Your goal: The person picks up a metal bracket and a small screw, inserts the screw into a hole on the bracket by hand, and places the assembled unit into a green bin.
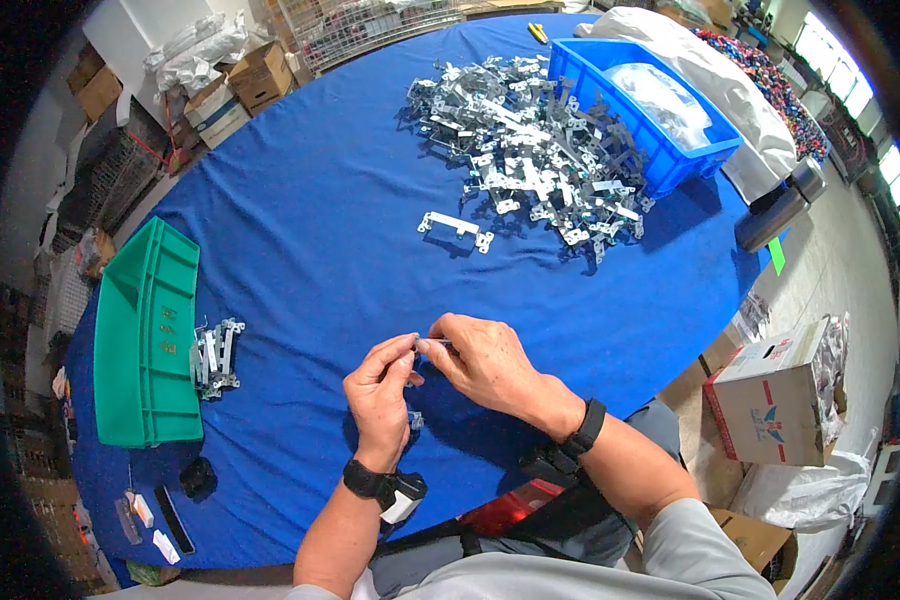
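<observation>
Left hand [380, 385]: fingertips closed, pinching small metal part [417, 345].
Right hand [485, 362]: pinches the same part, seemingly to steady it.
Bracket pile [530, 150]: well apart, beside blue bin [700, 165].

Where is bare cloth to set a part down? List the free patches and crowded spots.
Free: blue cloth between the lone bracket and the right hand, and between the small bracket stack and the left hand; both hands pinch a small part. Crowded: the bracket pile against the blue bin.

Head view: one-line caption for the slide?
Left hand and right hand pinch a small metal part above the blue table, bracket pile and blue bin beyond.
</observation>
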{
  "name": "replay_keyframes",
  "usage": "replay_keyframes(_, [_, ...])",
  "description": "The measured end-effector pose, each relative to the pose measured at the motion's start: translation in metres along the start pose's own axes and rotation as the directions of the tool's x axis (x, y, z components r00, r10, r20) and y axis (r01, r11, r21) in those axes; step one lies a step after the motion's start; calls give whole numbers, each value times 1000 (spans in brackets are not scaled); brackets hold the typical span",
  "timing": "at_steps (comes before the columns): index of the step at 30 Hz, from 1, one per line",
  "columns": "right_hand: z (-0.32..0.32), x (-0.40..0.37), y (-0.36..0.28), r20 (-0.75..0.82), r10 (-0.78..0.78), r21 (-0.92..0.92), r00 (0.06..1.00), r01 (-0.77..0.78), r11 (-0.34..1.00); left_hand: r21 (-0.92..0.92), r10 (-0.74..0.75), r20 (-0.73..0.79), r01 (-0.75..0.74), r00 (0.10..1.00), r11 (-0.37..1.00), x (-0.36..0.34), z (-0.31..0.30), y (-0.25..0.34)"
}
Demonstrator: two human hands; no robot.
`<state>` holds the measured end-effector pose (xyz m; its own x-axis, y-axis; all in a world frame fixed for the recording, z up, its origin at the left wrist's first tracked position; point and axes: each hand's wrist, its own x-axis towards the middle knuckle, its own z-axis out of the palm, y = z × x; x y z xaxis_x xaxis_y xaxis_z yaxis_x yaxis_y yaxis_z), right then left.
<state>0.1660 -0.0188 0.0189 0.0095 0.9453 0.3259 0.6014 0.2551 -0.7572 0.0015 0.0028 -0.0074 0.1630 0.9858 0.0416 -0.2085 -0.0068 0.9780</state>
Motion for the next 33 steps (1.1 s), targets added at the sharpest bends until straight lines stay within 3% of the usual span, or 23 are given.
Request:
replay_keyframes(2, [-2, 1, 2, 145, 65, -144, 987, -44, 989, -1, 0, -1, 0, 1000, 1000, 0, 0, 0])
replay_keyframes(3, [-1, 0, 1, 145, 65, -144, 987, -44, 989, -1, -1, -2, 1, 1000, 1000, 0, 0, 0])
replay_keyframes(5, [-1, 0, -1, 71, 33, -51, 997, -29, 998, 3, 3, 7, -3, 1000, 1000, 0, -1, -2])
replay_keyframes(11, [2, -1, 1, 10, -29, -53, 1000, 30, 998, 0, 16, 16, -16, 1000, 1000, 1, 0, -1])
replay_keyframes(18, [0, -2, 2, -24, -34, -33, 999, 33, 999, 1, 19, 19, -19, 1000, 1000, 1, -1, -1])
replay_keyframes(21, [-2, -3, 1, 34, -11, -20, 999, 12, 1000, 1, 14, 25, -14, 1000, 1000, 1, -2, -2])
replay_keyframes(27, [0, -2, 3, 65, 26, -191, 998, -13, 981, -9, -5, 22, 5, 1000, 1000, 0, -2, -1])
replay_keyframes(29, [0, -2, 1, -7, -1, -37, 1000, 1, 999, -10, -7, 22, 7, 1000, 1000, 1, -2, -1])
replay_keyframes(33, [-1, -2, 0, -5, -12, -38, 1000, 11, 999, -9, -13, 21, 13, 1000, 1000, 1, -2, -1])
